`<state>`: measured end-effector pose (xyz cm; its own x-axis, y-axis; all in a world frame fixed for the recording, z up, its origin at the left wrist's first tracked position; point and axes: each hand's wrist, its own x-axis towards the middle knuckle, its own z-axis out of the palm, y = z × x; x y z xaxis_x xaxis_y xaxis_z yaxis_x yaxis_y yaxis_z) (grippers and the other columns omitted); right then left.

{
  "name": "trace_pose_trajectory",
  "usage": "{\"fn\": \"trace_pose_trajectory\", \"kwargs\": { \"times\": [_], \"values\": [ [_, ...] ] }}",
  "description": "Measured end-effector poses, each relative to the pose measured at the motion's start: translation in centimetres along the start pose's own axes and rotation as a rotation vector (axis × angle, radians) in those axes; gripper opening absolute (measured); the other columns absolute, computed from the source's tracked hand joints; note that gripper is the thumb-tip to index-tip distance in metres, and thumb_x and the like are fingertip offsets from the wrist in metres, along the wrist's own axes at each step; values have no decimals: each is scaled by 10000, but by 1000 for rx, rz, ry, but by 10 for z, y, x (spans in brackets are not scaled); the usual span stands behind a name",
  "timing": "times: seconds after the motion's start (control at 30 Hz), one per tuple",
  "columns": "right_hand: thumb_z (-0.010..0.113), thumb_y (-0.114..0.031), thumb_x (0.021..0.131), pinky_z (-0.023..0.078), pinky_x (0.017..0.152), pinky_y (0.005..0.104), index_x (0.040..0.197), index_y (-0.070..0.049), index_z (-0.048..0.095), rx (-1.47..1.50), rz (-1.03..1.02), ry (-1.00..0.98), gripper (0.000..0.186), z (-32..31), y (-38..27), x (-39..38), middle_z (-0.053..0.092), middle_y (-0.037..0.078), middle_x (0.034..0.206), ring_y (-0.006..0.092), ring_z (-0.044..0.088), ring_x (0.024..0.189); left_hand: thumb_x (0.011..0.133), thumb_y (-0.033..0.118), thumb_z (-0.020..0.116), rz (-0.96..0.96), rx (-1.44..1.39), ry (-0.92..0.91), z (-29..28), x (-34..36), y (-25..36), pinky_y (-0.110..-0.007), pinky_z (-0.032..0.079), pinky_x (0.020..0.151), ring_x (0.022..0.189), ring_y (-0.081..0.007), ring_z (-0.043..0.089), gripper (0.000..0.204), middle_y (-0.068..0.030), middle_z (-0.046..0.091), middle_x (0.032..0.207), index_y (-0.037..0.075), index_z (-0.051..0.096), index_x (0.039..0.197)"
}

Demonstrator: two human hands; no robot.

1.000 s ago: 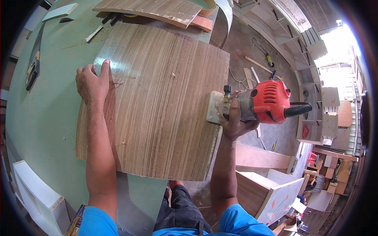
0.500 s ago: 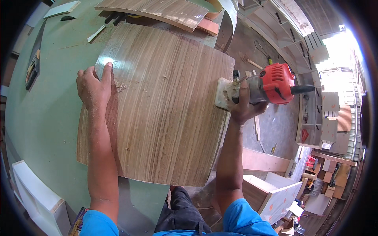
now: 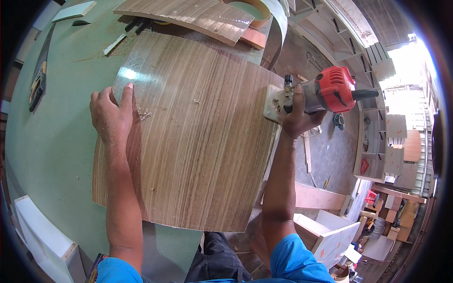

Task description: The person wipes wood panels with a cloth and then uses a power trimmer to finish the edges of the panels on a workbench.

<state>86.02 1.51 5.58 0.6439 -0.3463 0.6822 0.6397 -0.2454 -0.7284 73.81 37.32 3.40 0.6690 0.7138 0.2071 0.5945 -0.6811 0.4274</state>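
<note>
A wood-grain board [image 3: 188, 141] lies in front of me, overhanging the green table's near and right sides. At its left edge, my left hand [image 3: 112, 113] grips it, thumb on top and the other fingers bent over the edge, partly hidden. My right hand [image 3: 302, 115] is wrapped round the clear lower body of a red trim router [image 3: 335, 89]. The router lies sideways, its pale square base [image 3: 272, 104] at the board's right edge near the far corner. The bit is out of sight. Wood shavings [image 3: 144, 113] lie near my left thumb.
Beyond the board are a smaller wood-grain panel [image 3: 188, 18] and a roll of edge banding [image 3: 259, 12]. A handsaw [image 3: 38, 87] lies on the green table [image 3: 56, 141] at left. White panels [image 3: 45, 226] stand lower left; an open white box [image 3: 330, 236] is lower right.
My right hand has moved the router farther along the board's right edge, away from me. My left hand keeps its place on the left edge. The whole view has shifted slightly.
</note>
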Motion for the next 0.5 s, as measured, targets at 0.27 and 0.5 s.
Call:
{"fn": "trace_pose_trajectory", "kwargs": {
  "times": [0.27,0.5],
  "values": [
    [827,-50,756,536,852,328,1280,20,512,9,-7,-5,615,9,15,14,626,101,1122,175,638,941,889,571,694,5,5,-3,-1,0,0,-471,500,905,1020,-333,620,663,-145,598,1061,-29,672,1169],
    [827,-54,757,548,825,323,1260,27,521,62,9,5,595,21,28,27,648,102,1062,173,656,894,892,559,699,-25,-12,-25,-4,0,4,-468,498,930,1045,-343,620,669,-163,598,1081,-44,664,1179]
  ]
}}
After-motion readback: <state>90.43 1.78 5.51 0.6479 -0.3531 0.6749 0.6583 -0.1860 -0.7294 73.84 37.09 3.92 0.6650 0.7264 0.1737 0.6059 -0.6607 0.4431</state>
